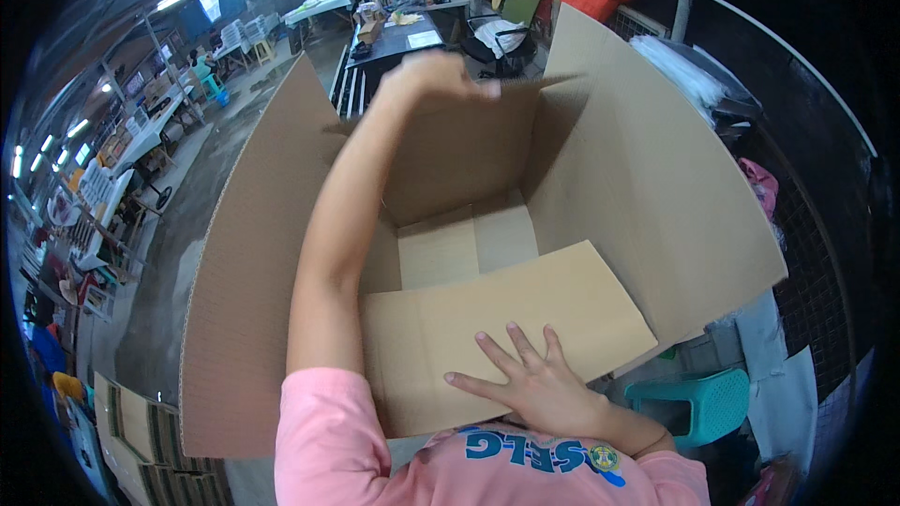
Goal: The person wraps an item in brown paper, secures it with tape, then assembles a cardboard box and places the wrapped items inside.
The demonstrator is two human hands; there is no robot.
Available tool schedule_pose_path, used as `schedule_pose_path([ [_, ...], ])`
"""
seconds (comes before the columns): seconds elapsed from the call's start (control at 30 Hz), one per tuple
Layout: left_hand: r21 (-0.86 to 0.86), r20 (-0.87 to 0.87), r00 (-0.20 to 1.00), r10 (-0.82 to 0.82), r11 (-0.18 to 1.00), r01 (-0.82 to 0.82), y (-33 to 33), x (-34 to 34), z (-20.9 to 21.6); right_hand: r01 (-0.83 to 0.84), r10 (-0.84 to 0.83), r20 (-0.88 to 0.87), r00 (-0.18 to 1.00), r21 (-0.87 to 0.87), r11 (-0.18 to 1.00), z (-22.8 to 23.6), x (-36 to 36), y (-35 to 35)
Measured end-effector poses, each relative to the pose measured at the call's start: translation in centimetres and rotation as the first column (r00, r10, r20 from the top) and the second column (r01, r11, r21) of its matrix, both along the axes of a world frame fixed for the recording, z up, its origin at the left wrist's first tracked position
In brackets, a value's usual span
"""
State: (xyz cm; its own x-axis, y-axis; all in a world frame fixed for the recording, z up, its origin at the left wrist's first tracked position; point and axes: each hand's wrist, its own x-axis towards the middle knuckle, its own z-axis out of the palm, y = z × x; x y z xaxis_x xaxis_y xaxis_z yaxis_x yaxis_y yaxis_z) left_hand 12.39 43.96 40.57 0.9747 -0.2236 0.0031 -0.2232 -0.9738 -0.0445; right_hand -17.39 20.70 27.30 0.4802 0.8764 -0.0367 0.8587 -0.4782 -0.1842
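A large brown cardboard box (459, 159) stands open in front of me, its inside and part of its bottom showing. The left flap (248, 290) and the right flap (656, 169) stand out to the sides. Across the near part of the opening lies the near flap (497, 295). My right hand (534, 379) rests flat on that flap, fingers spread. My left arm stretches over the box, and my left hand (431, 80) is at the far edge, smeared by motion. Whether its fingers grip the cardboard there I cannot make out.
A teal plastic stool (694, 403) stands at the lower right. Stacked flat cardboard (155, 450) is at the lower left. Beyond the box are a dark table (398, 37) with papers and an office chair (516, 23). Plastic-wrapped material (689, 75) lies at right.
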Motion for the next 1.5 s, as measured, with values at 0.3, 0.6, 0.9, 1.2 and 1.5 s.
schedule_pose_path([
  [0.3, 0.151, 0.147, 0.952, -0.268, 0.957, 0.247, -1.3, -5.0, -22.3, -0.155, 0.346, 0.265, 0.900, 0.937, -0.314, 9.9, 6.0, -24.8],
  [0.6, 0.192, 0.022, 0.974, -0.225, 0.957, 0.217, -0.2, -5.0, -20.9, 0.025, -0.064, 0.111, 0.992, 0.321, 0.947, 4.7, 14.0, 0.8],
  [0.9, 0.354, 0.551, 0.690, 0.469, 0.617, -0.703, 17.4, -12.5, 18.5, -0.041, 0.061, 0.247, 0.967, -0.088, 0.995, -3.5, 17.6, 3.8],
  [1.2, -0.076, 0.565, 0.547, 0.618, 0.699, -0.711, 25.6, -25.1, 4.3, -0.023, -0.008, 0.168, 0.986, 0.182, 0.983, -3.4, 17.8, 3.3],
  [1.5, -0.378, 0.187, 0.976, -0.112, 0.909, 0.176, 4.2, -19.7, -11.5, 0.248, -0.214, -0.135, 0.967, 0.684, 0.687, -3.4, 19.7, 2.4],
])
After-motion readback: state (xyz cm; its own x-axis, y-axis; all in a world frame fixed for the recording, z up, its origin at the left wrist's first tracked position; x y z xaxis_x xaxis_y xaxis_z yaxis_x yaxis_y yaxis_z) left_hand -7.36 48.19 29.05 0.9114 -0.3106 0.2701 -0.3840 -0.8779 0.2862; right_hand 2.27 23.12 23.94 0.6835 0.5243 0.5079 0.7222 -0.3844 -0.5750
